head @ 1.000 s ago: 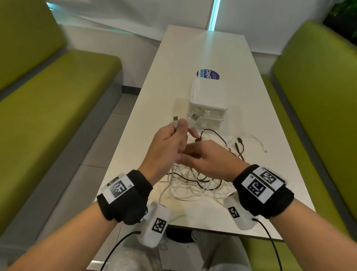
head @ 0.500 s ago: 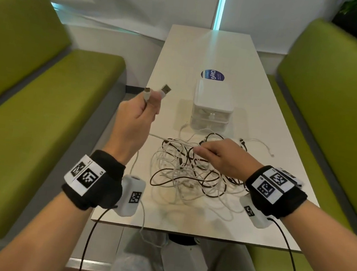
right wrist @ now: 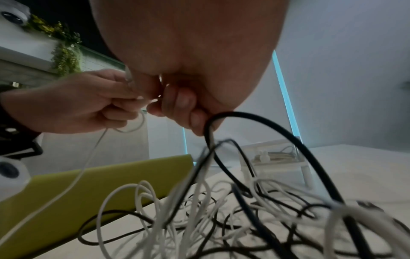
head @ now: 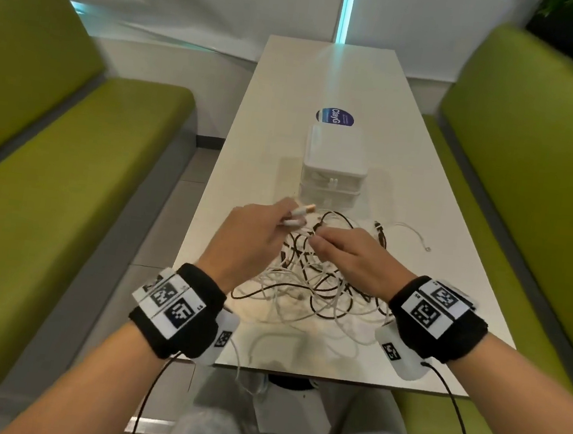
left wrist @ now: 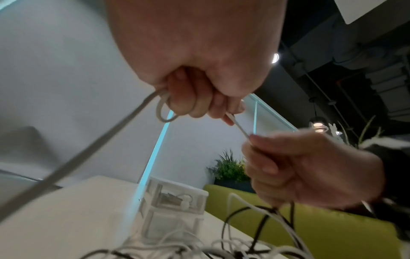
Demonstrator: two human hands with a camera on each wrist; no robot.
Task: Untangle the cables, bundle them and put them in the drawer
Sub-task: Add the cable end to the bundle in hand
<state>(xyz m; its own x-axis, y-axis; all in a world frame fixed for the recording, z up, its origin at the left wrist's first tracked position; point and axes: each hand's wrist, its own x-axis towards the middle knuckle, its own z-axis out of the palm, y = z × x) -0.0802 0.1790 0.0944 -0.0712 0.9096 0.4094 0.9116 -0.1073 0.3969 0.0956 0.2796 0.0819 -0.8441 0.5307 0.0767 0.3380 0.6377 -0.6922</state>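
Observation:
A tangle of white and black cables (head: 309,287) lies on the near half of the white table (head: 434,255). My left hand (head: 258,235) grips a white cable (left wrist: 238,127) with both plug ends (head: 299,214) sticking out of the fist. A loop of it hangs below the fingers (left wrist: 163,112). My right hand (head: 345,252) pinches the same white cable (right wrist: 142,102) just beside the left hand, above the pile. A black cable (right wrist: 277,129) arcs under the right hand. The small white drawer unit (head: 333,165) stands behind the pile with both drawers closed.
Green benches (head: 49,189) (head: 540,174) flank the table. A blue round sticker (head: 335,117) sits behind the drawer unit. One white cable end (head: 418,237) trails right of the pile. My knees (head: 289,431) are under the near table edge.
My left hand had lifted the two plug ends up and to the left. It has now come back down beside the right hand. The right hand has stayed over the pile.

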